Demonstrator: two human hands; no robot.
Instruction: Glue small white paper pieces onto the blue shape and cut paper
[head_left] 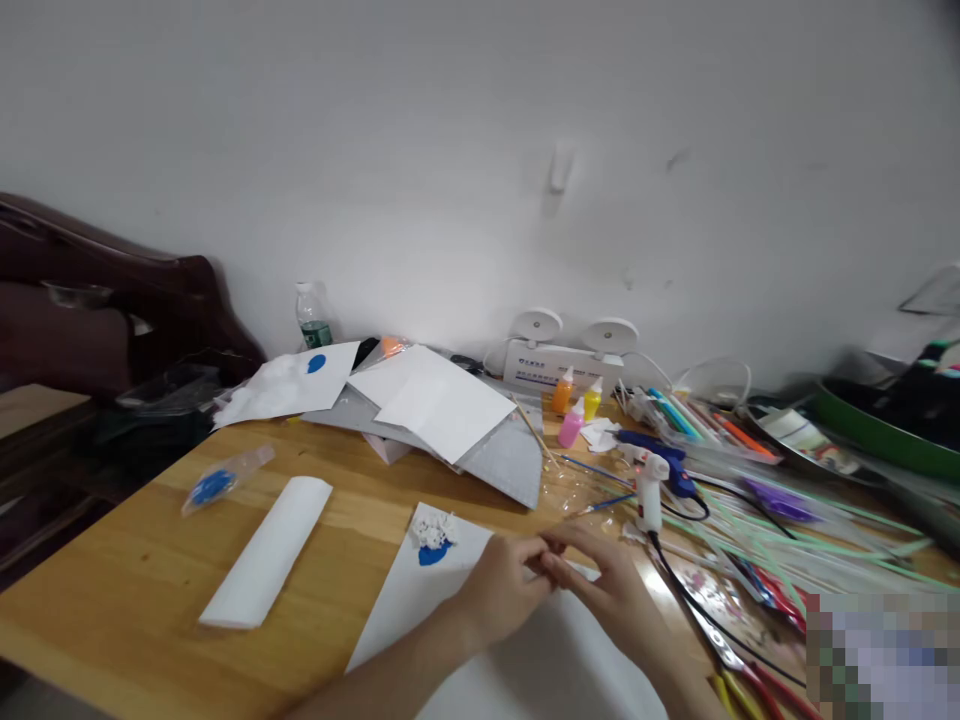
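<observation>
Drawn together at the tips, the left hand (501,590) and right hand (609,580) meet over the sheet (401,607) on the table (150,560); from where I stand, I can't tell whether they grip anything. White bits (434,530) already cover part of the blue patch (433,555); some blue shows, and the sheet beyond looks plain

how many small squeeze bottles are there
3, by the white twin-headed lamp: orange plastic squeeze bottle left, yellow squeeze bottle right, pink squeeze bottle nearest. Others may be hidden.
</observation>
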